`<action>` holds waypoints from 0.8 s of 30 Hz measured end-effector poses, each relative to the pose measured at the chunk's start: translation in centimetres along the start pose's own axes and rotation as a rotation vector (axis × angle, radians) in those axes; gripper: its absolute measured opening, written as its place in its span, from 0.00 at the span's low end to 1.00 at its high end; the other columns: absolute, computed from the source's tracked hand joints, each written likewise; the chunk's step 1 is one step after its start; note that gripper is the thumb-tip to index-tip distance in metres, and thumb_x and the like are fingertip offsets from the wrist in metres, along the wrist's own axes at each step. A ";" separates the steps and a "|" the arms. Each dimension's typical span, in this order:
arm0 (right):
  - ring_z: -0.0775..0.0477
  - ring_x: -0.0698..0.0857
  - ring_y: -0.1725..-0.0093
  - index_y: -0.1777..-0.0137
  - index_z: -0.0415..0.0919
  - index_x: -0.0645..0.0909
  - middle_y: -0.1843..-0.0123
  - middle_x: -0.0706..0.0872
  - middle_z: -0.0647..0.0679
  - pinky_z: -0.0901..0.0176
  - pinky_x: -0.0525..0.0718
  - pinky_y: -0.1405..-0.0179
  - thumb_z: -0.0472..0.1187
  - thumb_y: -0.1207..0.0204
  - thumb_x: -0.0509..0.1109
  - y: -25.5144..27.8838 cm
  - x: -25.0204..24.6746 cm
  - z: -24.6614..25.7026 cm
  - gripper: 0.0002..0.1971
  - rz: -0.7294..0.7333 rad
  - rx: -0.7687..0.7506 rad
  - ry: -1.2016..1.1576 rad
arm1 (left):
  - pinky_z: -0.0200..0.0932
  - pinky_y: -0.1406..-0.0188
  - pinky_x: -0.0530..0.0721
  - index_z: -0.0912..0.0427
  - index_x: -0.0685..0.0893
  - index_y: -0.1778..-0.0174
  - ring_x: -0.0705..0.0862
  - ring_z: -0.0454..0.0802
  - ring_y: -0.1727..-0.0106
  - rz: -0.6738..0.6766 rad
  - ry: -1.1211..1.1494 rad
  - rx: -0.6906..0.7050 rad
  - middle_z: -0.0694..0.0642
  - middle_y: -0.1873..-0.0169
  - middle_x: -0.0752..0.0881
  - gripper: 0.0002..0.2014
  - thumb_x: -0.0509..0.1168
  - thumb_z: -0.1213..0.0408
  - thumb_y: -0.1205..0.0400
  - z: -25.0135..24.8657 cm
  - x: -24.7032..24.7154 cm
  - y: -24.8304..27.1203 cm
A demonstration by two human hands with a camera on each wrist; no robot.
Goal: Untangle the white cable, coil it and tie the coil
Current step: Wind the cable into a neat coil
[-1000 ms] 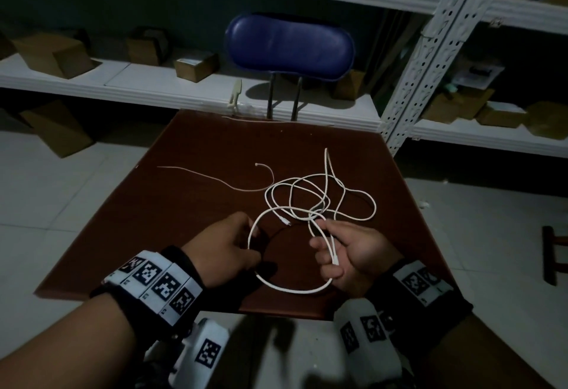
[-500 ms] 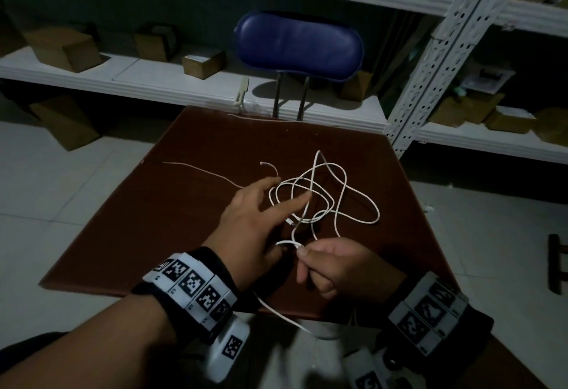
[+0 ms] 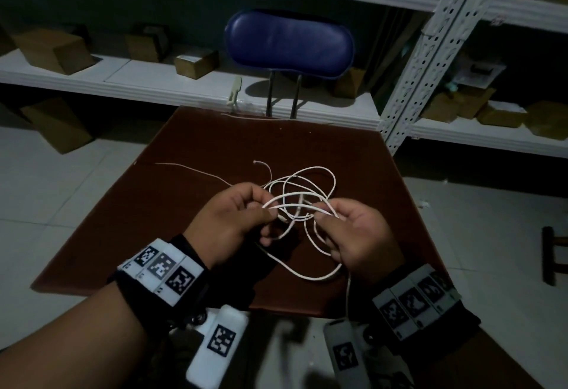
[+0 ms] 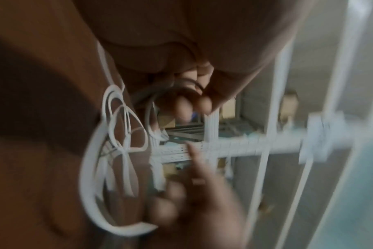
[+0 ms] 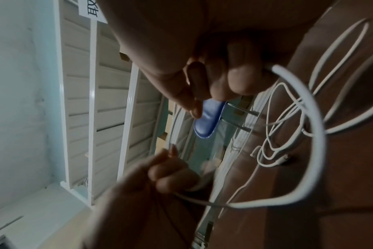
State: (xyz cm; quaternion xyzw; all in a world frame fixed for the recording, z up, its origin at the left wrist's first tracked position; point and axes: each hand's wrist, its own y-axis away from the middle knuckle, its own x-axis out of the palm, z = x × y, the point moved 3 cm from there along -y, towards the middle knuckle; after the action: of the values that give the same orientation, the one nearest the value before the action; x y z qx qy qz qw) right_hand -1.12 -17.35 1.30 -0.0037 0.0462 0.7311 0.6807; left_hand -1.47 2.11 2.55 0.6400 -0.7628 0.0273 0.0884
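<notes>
The white cable [image 3: 302, 184] lies in tangled loops on the brown table [image 3: 159, 204], partly lifted between my hands. My left hand [image 3: 242, 219] pinches a couple of strands just above the tabletop. My right hand [image 3: 344, 228] holds the other side of those strands, and a loop [image 3: 307, 276] sags under it toward the near edge. In the right wrist view the cable [image 5: 313, 118] curves out from my curled fingers [image 5: 241, 79]. The left wrist view is blurred; the cable [image 4: 117, 134] shows as loose loops beside my fingers [image 4: 202, 101].
A thin white string [image 3: 190, 170] lies on the table's left half, and a short loose cable end [image 3: 261, 165] lies behind the tangle. A blue chair [image 3: 289, 44] stands behind the table. White shelving [image 3: 184, 87] with cardboard boxes runs along the back.
Both hands have risen from the table with strands of the cable. The left hand, stretched over the tangle half a second ago, now pinches strands opposite the right hand.
</notes>
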 end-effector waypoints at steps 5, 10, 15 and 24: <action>0.50 0.75 0.80 0.55 0.45 0.91 0.79 0.79 0.48 0.57 0.73 0.80 0.43 0.17 0.67 0.5 0.6 0.0 0.11 0.018 -0.204 0.157 | 0.40 0.79 0.69 0.68 0.79 0.56 0.66 0.50 0.80 -0.026 0.121 -0.122 0.58 0.81 0.70 0.05 0.60 0.79 0.19 -0.7 -0.4 -0.1; 0.55 0.87 0.45 0.53 0.39 0.91 0.48 0.89 0.50 0.64 0.81 0.44 0.42 0.20 0.66 0.5 0.3 -0.3 0.12 -0.100 -0.427 0.346 | 0.36 0.76 0.54 0.61 0.79 0.57 0.58 0.45 0.78 0.027 0.163 -0.260 0.56 0.78 0.65 0.06 0.60 0.75 0.19 -0.5 -0.8 0.1; 0.31 0.89 0.48 0.55 0.37 0.86 0.51 0.94 0.40 0.34 0.84 0.41 0.43 0.15 0.60 0.7 1.8 -1.4 0.16 0.136 -0.117 0.051 | 0.28 0.81 0.53 0.60 0.79 0.57 0.56 0.42 0.83 0.067 0.366 -0.329 0.54 0.77 0.64 0.04 0.65 0.69 0.27 -0.9 -1.1 0.5; 0.40 0.77 0.79 0.57 0.37 0.77 0.78 0.83 0.36 0.55 0.75 0.74 0.44 0.13 0.58 1.1 2.8 -1.2 0.15 0.269 0.036 0.083 | 0.32 0.84 0.62 0.60 0.80 0.58 0.60 0.42 0.86 0.024 0.468 -0.314 0.52 0.76 0.66 0.03 0.62 0.70 0.24 -1.3 -2.7 0.1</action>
State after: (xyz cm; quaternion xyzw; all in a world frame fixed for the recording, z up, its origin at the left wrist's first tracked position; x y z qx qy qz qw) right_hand -2.51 -14.74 -0.02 -0.0153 0.0875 0.8139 0.5741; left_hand -1.03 4.94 3.39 0.5857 -0.7241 0.0566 0.3599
